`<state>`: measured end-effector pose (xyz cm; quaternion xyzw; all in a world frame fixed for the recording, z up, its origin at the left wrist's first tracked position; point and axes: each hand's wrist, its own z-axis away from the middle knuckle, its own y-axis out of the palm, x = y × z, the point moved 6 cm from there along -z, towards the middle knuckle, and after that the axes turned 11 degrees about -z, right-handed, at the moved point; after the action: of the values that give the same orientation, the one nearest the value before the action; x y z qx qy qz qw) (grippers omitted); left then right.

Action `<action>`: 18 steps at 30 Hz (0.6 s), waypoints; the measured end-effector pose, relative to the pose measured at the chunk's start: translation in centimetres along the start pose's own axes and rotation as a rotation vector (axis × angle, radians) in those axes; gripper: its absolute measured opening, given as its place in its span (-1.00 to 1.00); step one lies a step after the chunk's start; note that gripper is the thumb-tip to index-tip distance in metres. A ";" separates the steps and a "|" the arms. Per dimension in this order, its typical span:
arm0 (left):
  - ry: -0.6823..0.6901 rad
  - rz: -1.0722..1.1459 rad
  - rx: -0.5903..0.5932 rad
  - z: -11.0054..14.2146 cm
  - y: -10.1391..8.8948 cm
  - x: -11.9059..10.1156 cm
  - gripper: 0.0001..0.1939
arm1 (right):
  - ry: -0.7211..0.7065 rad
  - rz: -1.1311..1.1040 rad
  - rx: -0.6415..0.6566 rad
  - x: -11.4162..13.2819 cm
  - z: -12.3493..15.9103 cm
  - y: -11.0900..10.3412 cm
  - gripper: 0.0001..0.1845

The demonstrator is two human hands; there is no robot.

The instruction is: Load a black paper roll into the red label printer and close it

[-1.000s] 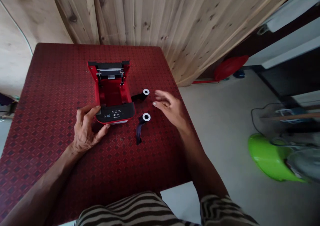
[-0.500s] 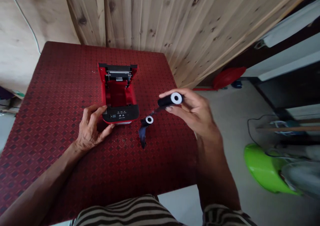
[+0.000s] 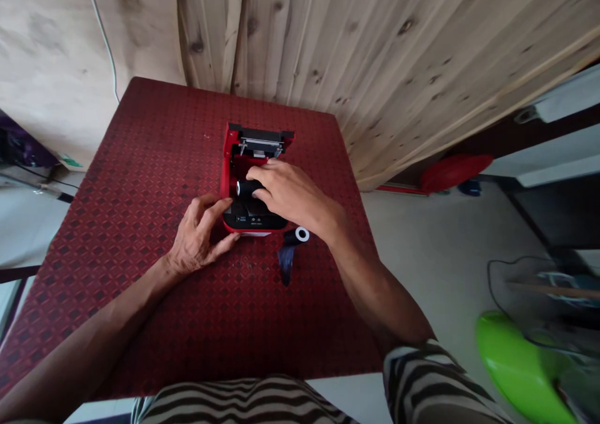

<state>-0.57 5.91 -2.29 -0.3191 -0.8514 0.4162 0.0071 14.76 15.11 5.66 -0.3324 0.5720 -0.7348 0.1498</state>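
Note:
A small red and black printer (image 3: 255,219) stands on the table with its lid (image 3: 260,141) raised. My left hand (image 3: 199,236) grips its front left corner, fingers on the top edge and thumb low at the front. My right hand (image 3: 290,196) reaches over the printer's open bay, closed on a black ribbon roll (image 3: 246,188). One end of that roll faces left; my fingers hide the other end. On the table near the printer's front right lies a second black ribbon roll (image 3: 297,235) with a white core. A loose dark strip (image 3: 285,264) trails from it towards me.
The red patterned table (image 3: 164,161) meets a wooden plank wall (image 3: 309,42) at the back. To the right, on the floor, are a bright green plastic object (image 3: 510,361) and a cable (image 3: 492,286). A red object (image 3: 454,172) lies by the wall.
My right hand has carried its ribbon roll left from beside the printer into the open bay. My left hand still holds the printer's corner. The view has shifted, so the table sits farther right.

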 end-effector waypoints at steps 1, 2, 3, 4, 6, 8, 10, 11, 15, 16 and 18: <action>-0.003 0.002 0.006 0.0 0.1 0.0 -0.31 | 0.039 0.021 0.002 -0.1 -0.1 0.1 -0.75; -0.005 0.006 0.009 0.0 0.1 0.0 -0.31 | 0.077 0.039 0.004 -0.1 -0.2 0.1 -0.74; -0.004 0.011 0.008 0.0 0.1 0.0 -0.31 | 0.106 0.053 0.004 -0.1 -0.3 0.2 -0.73; -0.004 0.017 0.008 0.0 0.1 0.0 -0.31 | 0.124 0.064 0.001 -0.1 -0.5 0.3 -0.74; -0.003 0.025 0.007 0.0 0.1 -0.1 -0.30 | 0.134 0.077 0.003 -0.2 -0.9 0.6 -0.76; -0.006 0.030 0.012 0.0 0.1 -0.1 -0.29 | 0.127 0.075 0.016 -0.3 -1.3 1.0 -0.78; -0.002 0.034 0.019 -0.1 -0.1 -0.1 -0.30 | 0.126 0.068 0.032 -0.6 -1.7 1.3 -0.78; 0.003 0.035 0.021 -0.3 -0.3 -0.2 -0.30 | 0.127 0.064 0.037 -0.7 -1.8 1.4 -0.77; -0.006 0.004 0.033 -1.3 -1.2 -0.7 -0.24 | 0.137 0.045 0.033 -1.1 -1.9 1.4 -0.74; -0.011 -0.022 0.055 -1.7 -1.2 -0.9 -0.23 | 0.137 0.040 0.032 -1.1 -1.8 1.3 -0.73; -0.001 -0.080 0.114 -2.6 -1.0 -1.2 -0.24 | 0.133 0.038 0.035 -1.0 -1.7 1.3 -0.71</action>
<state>0.53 6.59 0.44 -0.2836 -0.8383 0.4637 0.0416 14.13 16.59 3.96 -0.2693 0.5738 -0.7622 0.1315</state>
